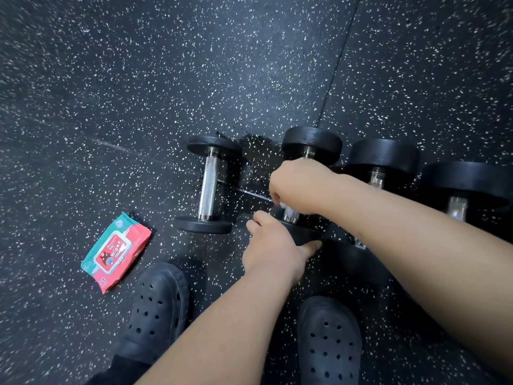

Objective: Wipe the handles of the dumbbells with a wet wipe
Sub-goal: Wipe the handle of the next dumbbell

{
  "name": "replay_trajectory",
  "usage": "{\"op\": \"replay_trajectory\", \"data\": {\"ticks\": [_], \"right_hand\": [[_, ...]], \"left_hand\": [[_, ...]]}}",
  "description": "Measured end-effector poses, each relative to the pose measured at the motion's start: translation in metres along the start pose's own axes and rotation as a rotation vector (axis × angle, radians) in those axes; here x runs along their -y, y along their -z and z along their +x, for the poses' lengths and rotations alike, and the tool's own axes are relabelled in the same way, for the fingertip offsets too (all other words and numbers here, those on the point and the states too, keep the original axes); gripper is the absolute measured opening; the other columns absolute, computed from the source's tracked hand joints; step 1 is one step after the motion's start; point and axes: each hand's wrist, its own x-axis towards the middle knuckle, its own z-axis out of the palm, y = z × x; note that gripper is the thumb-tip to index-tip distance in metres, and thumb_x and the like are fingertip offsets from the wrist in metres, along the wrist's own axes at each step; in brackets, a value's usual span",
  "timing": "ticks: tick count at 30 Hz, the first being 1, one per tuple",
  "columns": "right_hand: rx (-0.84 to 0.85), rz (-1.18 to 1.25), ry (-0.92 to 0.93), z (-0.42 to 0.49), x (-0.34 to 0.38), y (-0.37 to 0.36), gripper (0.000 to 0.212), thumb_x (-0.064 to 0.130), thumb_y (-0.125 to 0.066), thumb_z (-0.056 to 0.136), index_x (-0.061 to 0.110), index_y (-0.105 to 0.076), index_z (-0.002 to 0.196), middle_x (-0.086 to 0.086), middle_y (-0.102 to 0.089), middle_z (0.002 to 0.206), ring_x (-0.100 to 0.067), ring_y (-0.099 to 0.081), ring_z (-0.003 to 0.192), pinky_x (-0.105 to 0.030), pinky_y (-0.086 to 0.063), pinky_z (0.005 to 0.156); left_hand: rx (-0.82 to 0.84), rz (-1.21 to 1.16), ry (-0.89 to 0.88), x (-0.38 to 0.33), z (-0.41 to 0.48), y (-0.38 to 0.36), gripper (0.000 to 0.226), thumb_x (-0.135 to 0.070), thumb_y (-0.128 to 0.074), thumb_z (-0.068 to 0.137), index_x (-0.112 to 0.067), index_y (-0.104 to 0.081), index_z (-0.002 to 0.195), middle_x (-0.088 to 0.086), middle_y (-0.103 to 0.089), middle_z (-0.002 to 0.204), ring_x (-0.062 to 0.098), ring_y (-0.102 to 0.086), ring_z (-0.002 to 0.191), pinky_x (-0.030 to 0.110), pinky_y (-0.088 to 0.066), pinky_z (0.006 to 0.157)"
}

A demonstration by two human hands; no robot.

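Head view down on speckled floor [111, 79], right hand [299, 187] curled round the handle [290, 215] of the second dumbbell [312, 141] from left, white wet wipe [282, 204] under its fingers, left hand [270, 245] gripping that dumbbell's near weight, wipes pack [116, 252] near left.

four black round-headed dumbbells lie side by side on a speckled rubber floor [138, 93], their chrome handles pointing away from the viewer. the leftmost dumbbell [208, 187], the smallest, rests apart from the others with its knurled handle bare. the second dumbbell [311, 143] has its handle wrapped by the right hand [298, 184], where a white wet wipe [282, 204] shows against the metal, while the left hand [270, 245] grips its near head. the third dumbbell [383, 157] and fourth dumbbell [466, 184] sit close together at right. a red-and-teal wipes pack [116, 251] lies flat, well left.
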Motion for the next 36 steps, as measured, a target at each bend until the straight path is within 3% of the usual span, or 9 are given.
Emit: {"op": "replay_trajectory", "data": {"ticks": [3, 8, 14, 19, 25, 30, 33, 36], "right_hand": [[-0.019, 0.083, 0.031, -0.003, 0.003, -0.007, 0.035, 0.013, -0.070, 0.090, 0.044, -0.078, 0.104, 0.010, -0.073, 0.100, -0.020, -0.067, 0.088, -0.025, -0.037, 0.055], [-0.301, 0.320, -0.049, -0.028, -0.022, -0.024, 0.022, 0.033, -0.065, 0.099, 0.047, -0.076, 0.110, 0.013, -0.075, 0.106, -0.017, -0.066, 0.103, -0.032, -0.049, 0.075], [-0.605, 0.486, -0.028, -0.060, -0.029, -0.071, 0.017, 0.019, -0.076, 0.091, 0.034, -0.080, 0.100, 0.017, -0.069, 0.101, -0.009, -0.066, 0.088, -0.036, -0.057, 0.073], [-0.487, 0.576, 0.059, -0.067, -0.022, -0.081, 0.024, 0.013, -0.078, 0.090, 0.031, -0.081, 0.106, 0.011, -0.069, 0.101, -0.009, -0.061, 0.081, -0.040, -0.058, 0.076], [-0.474, 0.434, 0.079, -0.057, -0.016, -0.075, 0.032, 0.019, -0.075, 0.090, 0.031, -0.078, 0.119, 0.008, -0.071, 0.099, -0.025, -0.072, 0.090, -0.039, -0.058, 0.075], [-0.451, 0.399, 0.105, -0.063, -0.022, -0.079, 0.019, 0.029, -0.073, 0.093, 0.043, -0.078, 0.103, 0.013, -0.061, 0.093, -0.016, -0.063, 0.081, -0.034, -0.053, 0.064], [-0.439, 0.362, 0.074, -0.065, -0.022, -0.069, 0.012, 0.044, -0.063, 0.092, 0.040, -0.072, 0.098, 0.013, -0.051, 0.091, -0.010, -0.052, 0.080, -0.029, -0.043, 0.061], [-0.308, 0.131, 0.077, -0.053, -0.010, -0.058, 0.011, 0.031, -0.069, 0.089, 0.035, -0.060, 0.093, 0.009, -0.046, 0.087, -0.014, -0.051, 0.077, -0.031, -0.044, 0.056]], "left_hand": [[0.001, -0.006, -0.002, 0.000, 0.000, 0.000, 0.107, -0.074, -0.086, 0.067, -0.014, -0.028, 0.135, 0.004, -0.040, 0.139, 0.029, -0.063, 0.118, 0.043, -0.049, 0.082], [0.010, 0.014, 0.005, 0.000, 0.002, 0.000, 0.109, -0.075, -0.084, 0.068, -0.012, -0.027, 0.136, 0.005, -0.039, 0.142, 0.029, -0.063, 0.117, 0.042, -0.050, 0.082], [0.003, 0.029, -0.008, 0.000, 0.001, -0.001, 0.106, -0.074, -0.083, 0.070, -0.011, -0.028, 0.135, 0.007, -0.038, 0.142, 0.030, -0.063, 0.119, 0.041, -0.047, 0.079], [0.003, 0.022, -0.024, 0.001, -0.001, 0.000, 0.100, -0.072, -0.083, 0.071, -0.013, -0.029, 0.131, 0.006, -0.040, 0.137, 0.030, -0.064, 0.116, 0.041, -0.049, 0.080], [0.011, -0.009, -0.032, 0.002, -0.001, 0.000, 0.102, -0.073, -0.084, 0.069, -0.013, -0.029, 0.130, 0.005, -0.041, 0.134, 0.030, -0.063, 0.115, 0.040, -0.048, 0.079], [0.005, -0.010, -0.029, 0.002, -0.001, 0.000, 0.102, -0.072, -0.085, 0.070, -0.013, -0.029, 0.132, 0.005, -0.041, 0.136, 0.029, -0.061, 0.119, 0.040, -0.046, 0.081], [0.005, -0.009, -0.032, 0.003, -0.002, -0.001, 0.101, -0.072, -0.085, 0.070, -0.013, -0.029, 0.131, 0.005, -0.041, 0.136, 0.030, -0.060, 0.119, 0.040, -0.046, 0.081], [0.003, -0.014, -0.032, 0.002, -0.001, -0.001, 0.101, -0.075, -0.084, 0.067, -0.015, -0.030, 0.128, 0.004, -0.042, 0.133, 0.029, -0.062, 0.114, 0.042, -0.049, 0.081]]}}
